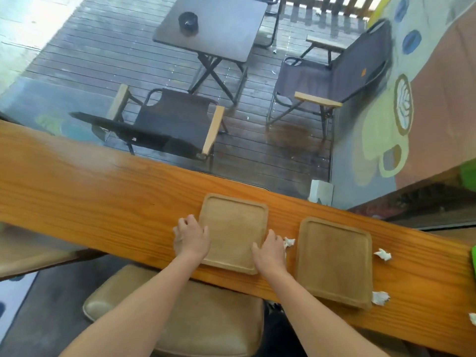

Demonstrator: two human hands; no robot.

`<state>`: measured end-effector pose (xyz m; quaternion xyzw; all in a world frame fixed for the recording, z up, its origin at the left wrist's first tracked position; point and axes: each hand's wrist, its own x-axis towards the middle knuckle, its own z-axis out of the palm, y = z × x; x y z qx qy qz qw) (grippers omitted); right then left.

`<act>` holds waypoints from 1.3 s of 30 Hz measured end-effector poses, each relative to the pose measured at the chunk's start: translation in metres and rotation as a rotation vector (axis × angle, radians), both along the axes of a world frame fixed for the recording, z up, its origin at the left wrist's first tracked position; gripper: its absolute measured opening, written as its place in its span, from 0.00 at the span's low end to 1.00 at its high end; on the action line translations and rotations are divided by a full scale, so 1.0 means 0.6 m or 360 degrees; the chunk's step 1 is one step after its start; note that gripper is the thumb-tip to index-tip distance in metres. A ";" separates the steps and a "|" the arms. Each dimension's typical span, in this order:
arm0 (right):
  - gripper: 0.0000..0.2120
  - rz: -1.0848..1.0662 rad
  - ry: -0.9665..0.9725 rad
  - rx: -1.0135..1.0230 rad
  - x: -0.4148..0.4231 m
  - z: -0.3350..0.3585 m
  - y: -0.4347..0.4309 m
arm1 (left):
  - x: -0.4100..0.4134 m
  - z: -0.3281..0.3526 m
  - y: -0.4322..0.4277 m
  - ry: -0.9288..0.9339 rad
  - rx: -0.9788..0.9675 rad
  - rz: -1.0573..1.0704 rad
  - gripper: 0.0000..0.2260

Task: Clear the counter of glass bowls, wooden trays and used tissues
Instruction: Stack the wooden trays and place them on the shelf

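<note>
Two square wooden trays lie on the long wooden counter [103,191]. My left hand [192,238] grips the left edge of the left tray [233,228], and my right hand [270,249] grips its right edge. The right tray [334,261] lies flat and untouched. Crumpled white tissues sit on the counter: one [289,242] just right of my right hand, one [383,254] beside the right tray's far right corner, one [380,298] at its near right corner, and one [472,318] at the frame's right edge. No glass bowl is in view.
A white tissue box [321,192] stands at the counter's far edge against the window. A padded tan stool [180,305] sits under the counter below my arms. Something bright green [473,256] shows at the right edge. Outside the glass are folding chairs and a table.
</note>
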<state>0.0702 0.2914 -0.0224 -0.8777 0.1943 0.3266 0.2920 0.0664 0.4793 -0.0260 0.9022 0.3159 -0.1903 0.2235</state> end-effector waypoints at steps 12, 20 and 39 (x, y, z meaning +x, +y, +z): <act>0.26 -0.0765 0.0148 0.0115 -0.004 -0.048 0.049 | 0.017 -0.062 0.043 0.0156 -0.0463 0.0141 0.26; 0.20 -0.0976 0.0061 0.0328 -0.023 -0.004 -0.015 | 0.012 -0.025 -0.002 0.0036 -0.0724 0.0057 0.16; 0.20 -0.0926 -0.0042 0.0206 -0.051 0.011 -0.432 | -0.031 0.008 -0.424 -0.0092 -0.0855 0.0095 0.18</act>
